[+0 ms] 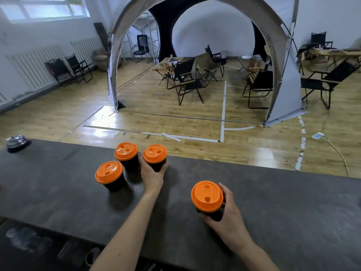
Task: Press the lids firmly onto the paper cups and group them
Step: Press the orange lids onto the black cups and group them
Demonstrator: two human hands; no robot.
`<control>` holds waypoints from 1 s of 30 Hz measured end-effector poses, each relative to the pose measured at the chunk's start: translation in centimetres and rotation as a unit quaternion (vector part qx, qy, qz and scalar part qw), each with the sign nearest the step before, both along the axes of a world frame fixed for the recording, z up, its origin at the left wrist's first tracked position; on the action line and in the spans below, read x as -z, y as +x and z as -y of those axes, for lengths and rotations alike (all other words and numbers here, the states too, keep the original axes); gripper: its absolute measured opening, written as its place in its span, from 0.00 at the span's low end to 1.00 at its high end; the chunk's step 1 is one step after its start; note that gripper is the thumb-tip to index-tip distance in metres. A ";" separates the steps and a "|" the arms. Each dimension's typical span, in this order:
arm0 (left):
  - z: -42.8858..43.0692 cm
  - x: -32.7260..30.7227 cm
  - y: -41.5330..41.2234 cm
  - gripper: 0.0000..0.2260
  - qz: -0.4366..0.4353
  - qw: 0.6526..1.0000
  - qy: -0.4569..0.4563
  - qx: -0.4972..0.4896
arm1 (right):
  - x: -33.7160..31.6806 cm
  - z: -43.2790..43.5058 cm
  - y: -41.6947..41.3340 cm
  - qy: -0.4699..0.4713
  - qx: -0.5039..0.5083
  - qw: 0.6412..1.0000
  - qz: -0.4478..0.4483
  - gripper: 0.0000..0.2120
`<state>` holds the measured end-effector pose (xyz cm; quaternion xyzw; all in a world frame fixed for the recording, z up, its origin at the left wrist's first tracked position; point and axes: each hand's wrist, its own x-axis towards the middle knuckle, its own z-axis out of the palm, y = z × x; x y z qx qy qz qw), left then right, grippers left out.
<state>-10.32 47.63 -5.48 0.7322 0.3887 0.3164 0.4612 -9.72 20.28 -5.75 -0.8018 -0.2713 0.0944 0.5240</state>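
Observation:
Several black paper cups with orange lids stand on a dark grey counter (273,202). My left hand (153,176) grips the far right cup of a cluster (155,156) near the counter's far edge. Just left of it stands a second cup (126,153), and a third cup (109,173) stands nearer me on the left. Apart from them, on the right, my right hand (227,216) grips a fourth cup (207,196) round its body. All the lids sit on their cups.
A metal call bell (17,142) sits at the counter's far left corner. Beyond the counter's far edge lies a wooden floor with a grey tent (281,85), folding chairs and small tables. A dark shelf lies below the counter's near edge at lower left.

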 end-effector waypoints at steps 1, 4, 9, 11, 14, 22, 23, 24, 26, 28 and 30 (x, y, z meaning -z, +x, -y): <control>-0.1 0.0 0.1 0.47 -0.003 1.000 -0.006 -0.006 | 0.2 0.0 0.0 0.002 0.002 1.000 -0.001 0.49; -0.2 0.0 0.3 0.48 -0.010 1.000 -0.026 -0.012 | 0.4 0.1 0.1 0.011 0.006 1.000 0.002 0.48; 1.2 0.6 -1.7 0.48 -0.029 0.995 -0.095 -0.004 | 0.2 2.2 0.4 0.018 0.016 1.000 -0.004 0.46; 4.0 0.9 -3.7 0.41 0.001 0.995 -0.102 0.004 | 0.4 3.9 0.7 0.024 0.033 0.999 -0.012 0.45; 9.3 0.6 -6.2 0.25 0.056 0.996 -0.020 0.072 | 0.7 6.2 0.9 0.023 0.041 0.999 -0.006 0.44; 19.2 -0.3 -1.7 0.15 0.095 0.911 -0.168 0.364 | 1.4 7.2 1.1 0.035 0.038 0.999 0.012 0.42; 19.8 0.1 -1.7 0.16 0.098 0.907 -0.180 0.368 | 1.6 7.2 1.1 0.039 0.046 0.998 0.014 0.41; 20.2 0.5 -1.7 0.18 0.096 0.906 -0.188 0.368 | 1.8 7.3 1.2 0.041 0.056 0.998 0.013 0.40; 20.4 1.2 -1.8 0.22 0.093 0.907 -0.199 0.358 | 2.2 7.4 1.1 0.044 0.069 0.997 0.010 0.38; 20.2 1.6 -1.7 0.23 0.110 0.911 -0.198 0.344 | 2.3 7.4 1.1 0.046 0.072 0.996 0.023 0.37; 20.3 2.0 -1.5 0.23 0.103 0.911 -0.207 0.341 | 2.7 7.0 1.3 0.043 0.060 0.997 0.017 0.38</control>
